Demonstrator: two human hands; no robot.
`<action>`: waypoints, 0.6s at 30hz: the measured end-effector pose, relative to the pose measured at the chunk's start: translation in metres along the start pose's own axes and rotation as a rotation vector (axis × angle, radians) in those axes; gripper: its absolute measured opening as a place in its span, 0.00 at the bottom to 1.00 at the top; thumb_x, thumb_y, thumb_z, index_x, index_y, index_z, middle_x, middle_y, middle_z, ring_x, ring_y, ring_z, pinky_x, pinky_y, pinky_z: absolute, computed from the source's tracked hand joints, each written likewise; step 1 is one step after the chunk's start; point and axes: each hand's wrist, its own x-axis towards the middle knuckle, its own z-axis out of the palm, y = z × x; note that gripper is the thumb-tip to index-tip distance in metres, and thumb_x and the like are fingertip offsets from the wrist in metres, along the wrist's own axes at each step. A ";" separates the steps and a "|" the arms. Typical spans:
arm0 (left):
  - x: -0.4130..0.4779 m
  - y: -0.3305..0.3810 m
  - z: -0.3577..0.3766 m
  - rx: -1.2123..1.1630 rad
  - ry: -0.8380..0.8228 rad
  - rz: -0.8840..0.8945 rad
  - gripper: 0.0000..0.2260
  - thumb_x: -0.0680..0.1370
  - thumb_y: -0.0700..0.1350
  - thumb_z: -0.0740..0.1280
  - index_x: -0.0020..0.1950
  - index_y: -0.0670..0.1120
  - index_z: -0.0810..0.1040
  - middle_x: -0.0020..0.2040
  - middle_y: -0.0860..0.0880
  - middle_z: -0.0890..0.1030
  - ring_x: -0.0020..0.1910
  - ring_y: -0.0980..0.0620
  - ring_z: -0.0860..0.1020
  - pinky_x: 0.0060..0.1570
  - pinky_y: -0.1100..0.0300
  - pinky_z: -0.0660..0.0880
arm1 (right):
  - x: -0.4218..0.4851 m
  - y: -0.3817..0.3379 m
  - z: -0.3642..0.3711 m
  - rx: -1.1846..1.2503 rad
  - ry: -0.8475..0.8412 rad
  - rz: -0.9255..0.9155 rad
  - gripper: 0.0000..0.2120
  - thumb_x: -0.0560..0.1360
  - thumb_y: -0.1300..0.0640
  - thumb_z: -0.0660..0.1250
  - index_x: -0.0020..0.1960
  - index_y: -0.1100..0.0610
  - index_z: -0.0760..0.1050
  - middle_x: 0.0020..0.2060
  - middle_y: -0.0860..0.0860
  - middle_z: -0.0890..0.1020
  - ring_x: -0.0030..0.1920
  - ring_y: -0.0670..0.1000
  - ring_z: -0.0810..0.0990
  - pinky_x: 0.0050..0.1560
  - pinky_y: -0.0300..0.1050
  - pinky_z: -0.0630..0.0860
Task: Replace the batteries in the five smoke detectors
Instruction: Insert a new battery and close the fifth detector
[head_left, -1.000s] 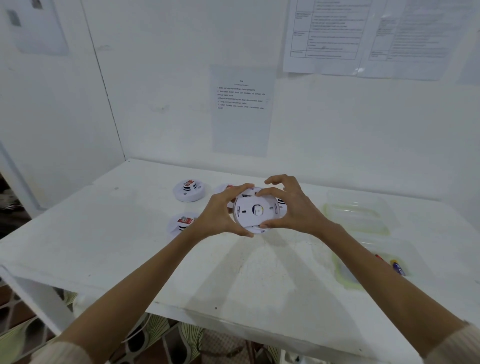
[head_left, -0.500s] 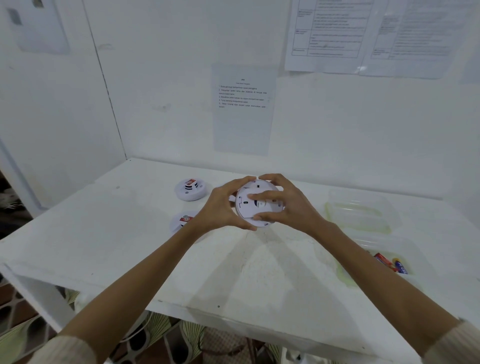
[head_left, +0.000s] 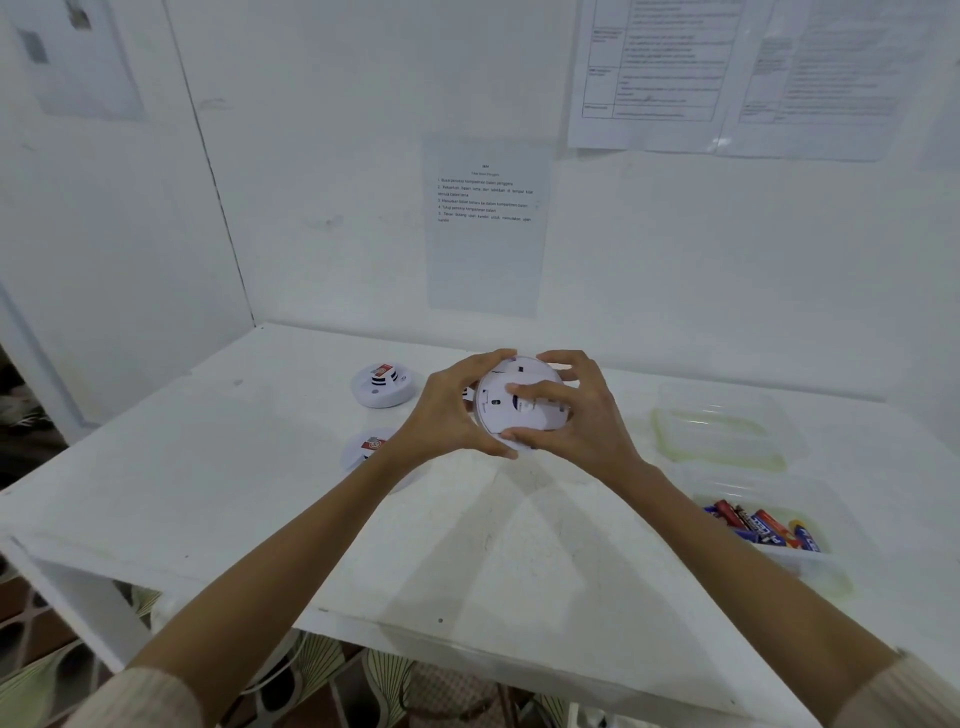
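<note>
We held smoke detector (head_left: 493, 408) off table (head_left: 260, 493): left hand (head_left: 447, 415) gripped rim, right hand (head_left: 587, 421) curled across back. We judged uneven twist might jam it, or slip drop it.

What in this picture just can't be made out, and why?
- Head view, held smoke detector: its far face points away, and the left hand and right hand cover its rim.
- Head view, near detector: the left forearm hides part of it.
- Head view, wall sheet: print too small to read.
- Head view, batteries: labels blurred.
</note>
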 end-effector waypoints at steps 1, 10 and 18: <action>0.000 0.000 0.000 0.002 0.005 -0.008 0.38 0.57 0.54 0.77 0.65 0.54 0.67 0.62 0.58 0.72 0.60 0.66 0.72 0.55 0.73 0.70 | 0.001 0.000 0.000 -0.009 -0.003 0.006 0.24 0.59 0.41 0.75 0.53 0.46 0.80 0.59 0.52 0.72 0.56 0.50 0.71 0.48 0.45 0.75; 0.008 0.007 -0.013 0.078 -0.038 -0.028 0.41 0.57 0.48 0.80 0.66 0.52 0.66 0.62 0.55 0.74 0.58 0.70 0.71 0.53 0.76 0.69 | 0.016 0.000 -0.007 -0.359 -0.043 -0.291 0.23 0.67 0.39 0.65 0.58 0.49 0.77 0.60 0.53 0.73 0.57 0.53 0.66 0.54 0.49 0.72; 0.004 0.005 -0.013 0.080 -0.053 -0.041 0.41 0.56 0.45 0.81 0.66 0.51 0.68 0.59 0.60 0.73 0.58 0.69 0.72 0.54 0.76 0.68 | 0.021 0.001 -0.015 -0.236 -0.266 -0.356 0.17 0.70 0.46 0.65 0.57 0.48 0.79 0.56 0.56 0.75 0.56 0.51 0.70 0.53 0.42 0.71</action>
